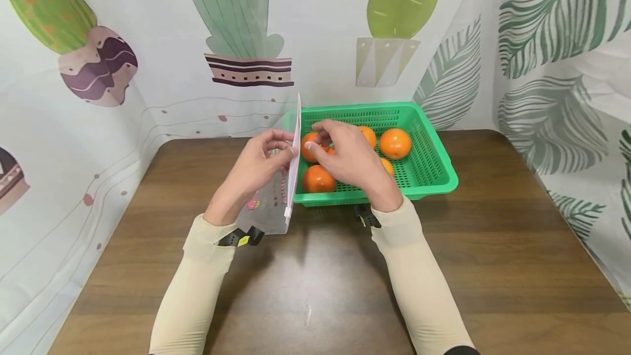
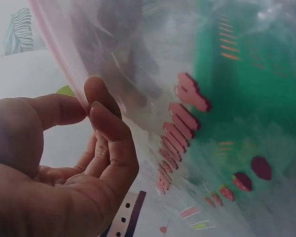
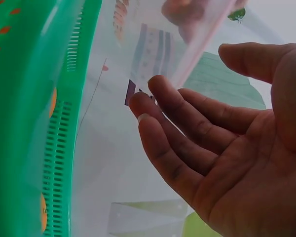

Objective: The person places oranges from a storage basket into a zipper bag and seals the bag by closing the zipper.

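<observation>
A clear plastic zipper bag [image 1: 270, 218] printed with strawberries stands upright against the left end of a green basket [image 1: 446, 171]. Between thumb and fingertips my left hand [image 1: 250, 167] pinches its pink top edge, as the left wrist view shows on the bag edge [image 2: 71, 74]. A white slider [image 1: 288, 212] sits low on that edge. My right hand [image 1: 351, 156] hovers over the basket's left part, fingers loosely bent and holding nothing. In the right wrist view its fingers [image 3: 187, 133] are close to the bag; whether they touch it cannot be told.
Several round orange fruits, among them one fruit [image 1: 395, 143] and another fruit [image 1: 318, 179], lie in the basket, some hidden behind my right hand. The basket stands at the back of a brown wooden table [image 1: 508, 223], near a cloth backdrop [image 1: 325, 26] with printed cacti and leaves.
</observation>
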The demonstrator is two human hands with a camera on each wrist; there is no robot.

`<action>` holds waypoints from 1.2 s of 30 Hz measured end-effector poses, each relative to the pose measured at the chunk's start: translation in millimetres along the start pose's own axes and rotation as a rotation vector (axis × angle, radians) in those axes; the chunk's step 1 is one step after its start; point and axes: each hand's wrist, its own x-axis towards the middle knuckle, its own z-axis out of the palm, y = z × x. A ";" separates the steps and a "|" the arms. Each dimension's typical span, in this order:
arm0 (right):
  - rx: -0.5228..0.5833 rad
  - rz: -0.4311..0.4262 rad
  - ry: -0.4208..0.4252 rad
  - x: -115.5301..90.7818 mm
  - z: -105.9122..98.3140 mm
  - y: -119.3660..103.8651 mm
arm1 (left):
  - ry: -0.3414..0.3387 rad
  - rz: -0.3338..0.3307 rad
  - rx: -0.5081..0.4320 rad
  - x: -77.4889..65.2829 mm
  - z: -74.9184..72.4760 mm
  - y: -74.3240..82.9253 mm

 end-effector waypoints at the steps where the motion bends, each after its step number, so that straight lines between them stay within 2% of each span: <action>1: -0.001 -0.004 -0.005 0.4 0.6 -0.9 | 0.001 0.002 -0.005 0.1 0.3 1.4; 10: -0.004 -0.018 -0.015 -0.3 1.9 -7.0 | 0.005 0.007 -0.018 3.3 3.5 11.0; 21: 0.048 -0.031 -0.004 0.9 2.5 -10.4 | -0.001 0.010 -0.063 7.2 7.2 15.8; 30: 0.049 -0.008 0.041 -0.6 4.5 -9.0 | -0.002 0.041 -0.120 8.6 9.7 14.3; 36: 0.030 -0.024 0.099 0.6 9.2 -9.0 | 0.003 0.053 -0.100 7.8 12.4 14.0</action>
